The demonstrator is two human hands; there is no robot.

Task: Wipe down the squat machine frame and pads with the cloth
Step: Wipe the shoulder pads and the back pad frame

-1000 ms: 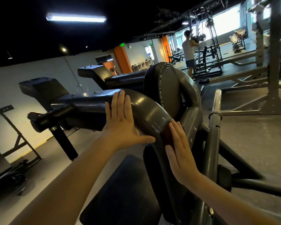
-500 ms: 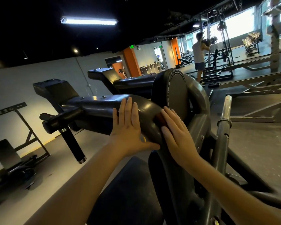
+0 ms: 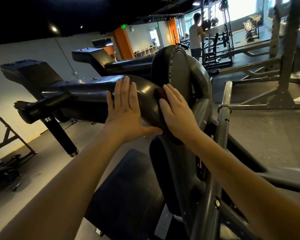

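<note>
The squat machine's curved dark shoulder pad [image 3: 145, 90] arches across the middle of the head view. My left hand [image 3: 125, 110] lies flat on its near side, fingers straight, thumb under the curve. My right hand [image 3: 176, 111] presses flat, fingers straight, on a dark reddish cloth [image 3: 158, 93] against the pad's inner bend. Only a small edge of the cloth shows past my fingers. A round black back pad [image 3: 178, 73] stands just behind. The grey frame [image 3: 203, 104] runs down to the right.
A steel bar sleeve [image 3: 223, 104] rises right of the frame. A black seat pad [image 3: 128, 187] lies below my arms. A second pad arm [image 3: 97, 56] extends behind. A person [image 3: 195, 37] stands at a far rack. Another rack frame [image 3: 284, 70] fills the right.
My right hand has slid with the cloth upward along the pad's curve, ending close beside my left hand. The left hand stayed flat on the pad.
</note>
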